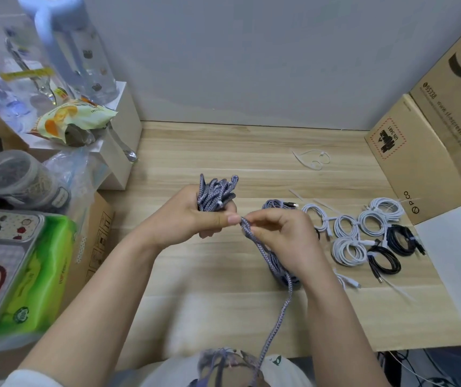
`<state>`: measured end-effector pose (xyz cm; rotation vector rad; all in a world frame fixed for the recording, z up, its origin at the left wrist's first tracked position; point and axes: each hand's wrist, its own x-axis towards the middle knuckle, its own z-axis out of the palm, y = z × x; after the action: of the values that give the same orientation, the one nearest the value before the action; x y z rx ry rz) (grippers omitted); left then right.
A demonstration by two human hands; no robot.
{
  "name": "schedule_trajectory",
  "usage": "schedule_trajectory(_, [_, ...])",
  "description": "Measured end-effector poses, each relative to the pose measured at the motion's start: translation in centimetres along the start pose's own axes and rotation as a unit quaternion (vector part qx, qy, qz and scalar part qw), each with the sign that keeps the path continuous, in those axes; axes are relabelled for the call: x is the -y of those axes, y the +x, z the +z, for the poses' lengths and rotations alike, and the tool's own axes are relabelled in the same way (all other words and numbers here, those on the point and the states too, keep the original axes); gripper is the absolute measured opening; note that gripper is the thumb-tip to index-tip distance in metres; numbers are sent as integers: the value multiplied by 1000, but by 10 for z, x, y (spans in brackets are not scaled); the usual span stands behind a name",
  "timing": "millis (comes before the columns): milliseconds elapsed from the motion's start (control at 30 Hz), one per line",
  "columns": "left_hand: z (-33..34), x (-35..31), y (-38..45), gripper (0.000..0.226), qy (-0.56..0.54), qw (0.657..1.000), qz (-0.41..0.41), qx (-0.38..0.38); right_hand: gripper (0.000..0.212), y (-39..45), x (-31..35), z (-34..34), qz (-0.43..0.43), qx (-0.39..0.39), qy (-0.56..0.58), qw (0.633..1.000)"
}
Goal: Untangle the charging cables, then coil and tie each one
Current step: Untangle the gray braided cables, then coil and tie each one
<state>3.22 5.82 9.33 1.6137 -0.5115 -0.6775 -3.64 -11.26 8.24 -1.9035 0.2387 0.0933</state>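
Gripping folded braided cable [218,192] in left hand [195,216]; right hand [276,233] pinching loose run beside it. Risk: bundle springing open, tail snagging near desk [223,152] edge.

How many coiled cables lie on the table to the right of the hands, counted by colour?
White coils: 5
Black coils: 2
Grey braided coil: 1
Total: 8

One more grey braided cable is not counted: the left hand holds its bundle and the right hand pinches its strand.

Braided cable [276,311] tail below right hand [282,236] runs off bottom edge; bundle's lower loops hidden inside left hand [195,216].
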Motion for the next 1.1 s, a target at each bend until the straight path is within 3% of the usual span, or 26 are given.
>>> schedule_trajectory(133, [7,-1,1,16,-19,998,29,-52,24,-1,-1,14,-14,69,53,996])
schedule_trajectory(300, [2,7,9,24,-7,978,40,-206,74,-7,-4,19,-71,192,44,978])
schedule_trajectory(400, [-1,11,13,22,59,973,34,-221,59,-11,0,26,-86,204,83,972])
schedule_trajectory(533, [-6,23,10,8,144,969,32,-198,30,-12,15,22,-79,161,123,976])
schedule_trajectory(633, [-13,25,6,9,184,969,19,-161,18,-12,26,9,-58,67,151,985])
schedule_trajectory(733, [-16,15,0,11,137,985,12,-102,9,-6,26,-6,-20,-52,173,983])
schedule_trajectory(800, [-17,7,-5,9,82,994,23,-71,16,0,20,-13,7,-80,164,983])
schedule_trajectory(967, [-12,1,-5,11,-20,994,75,-83,24,15,-4,4,98,25,141,985])
schedule_trajectory(1100, [-7,0,1,11,-47,986,73,-144,29,9,-6,27,71,172,83,979])
